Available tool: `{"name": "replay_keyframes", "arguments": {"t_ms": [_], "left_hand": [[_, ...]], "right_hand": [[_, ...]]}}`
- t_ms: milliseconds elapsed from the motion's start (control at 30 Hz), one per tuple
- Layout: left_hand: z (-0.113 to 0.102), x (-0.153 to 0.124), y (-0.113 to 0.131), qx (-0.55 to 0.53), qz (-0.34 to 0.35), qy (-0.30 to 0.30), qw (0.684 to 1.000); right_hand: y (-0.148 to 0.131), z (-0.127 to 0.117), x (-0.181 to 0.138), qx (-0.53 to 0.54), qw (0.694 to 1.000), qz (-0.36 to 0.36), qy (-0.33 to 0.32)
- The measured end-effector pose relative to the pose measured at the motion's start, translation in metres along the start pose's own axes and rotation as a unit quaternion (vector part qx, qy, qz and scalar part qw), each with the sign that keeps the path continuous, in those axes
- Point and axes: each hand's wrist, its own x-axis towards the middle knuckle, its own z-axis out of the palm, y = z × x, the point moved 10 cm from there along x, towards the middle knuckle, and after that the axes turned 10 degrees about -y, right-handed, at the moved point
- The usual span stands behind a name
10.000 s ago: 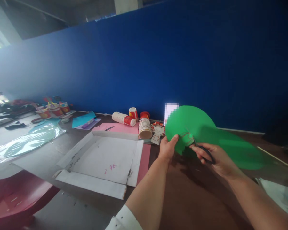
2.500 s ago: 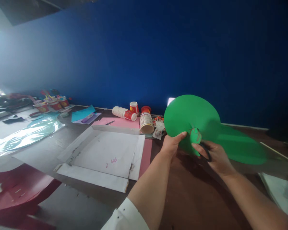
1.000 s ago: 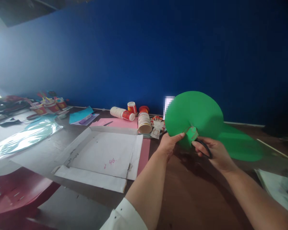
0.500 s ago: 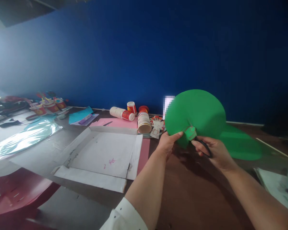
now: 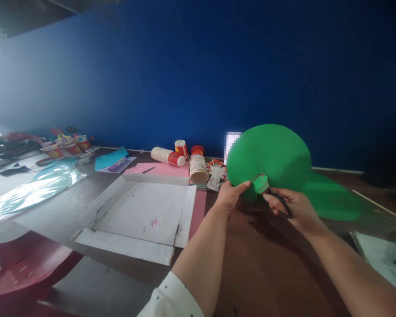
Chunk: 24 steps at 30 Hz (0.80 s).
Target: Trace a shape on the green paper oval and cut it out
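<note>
We have the green paper sheet (image 5: 270,154) held up off the table (image 5: 267,264), in front of the blue wall (image 5: 218,66), w/ a small drawn shape (image 5: 260,182) at its lower edge mid-cut. Left hand (image 5: 231,198) pinches the sheet edge just left of that shape, thumb on top, fingers clamped on paper. Right hand (image 5: 295,209) has fingers closed through the black scissors (image 5: 280,202) loops; blades sit at the shape but are hidden by paper, so we can't tell if they're apart or shut.

Risks as we judge them:
- left thumb sits v. close to the cut line, blades could nip it since we can't see them behind the sheet
- sheet is big and floppy, held at one edge only; it may sag or twist and pull the cut off the drawn outline
- the shape hangs by little paper, so a tug could tear it rather than cut it
- a freed piece could drop onto the dark table

Further out: another green piece (image 5: 330,200) lies on the table behind the right hand, paper cups (image 5: 198,167) and a flat white cardboard tray (image 5: 145,215) to the left, well apart from the hands, white papers (image 5: 379,255) at right
</note>
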Motion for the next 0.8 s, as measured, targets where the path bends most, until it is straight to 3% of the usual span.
{"name": "replay_keyframes", "arguments": {"t_ms": [300, 800], "left_hand": [[-0.008, 0.004, 0.008, 0.065, 0.028, 0.011, 0.997], [0.001, 0.0, 0.004, 0.019, 0.016, -0.01, 1.0]], "right_hand": [[0.005, -0.001, 0.002, 0.011, 1.0, 0.005, 0.008], [0.002, -0.002, 0.0, 0.003, 1.0, 0.001, 0.01]]}}
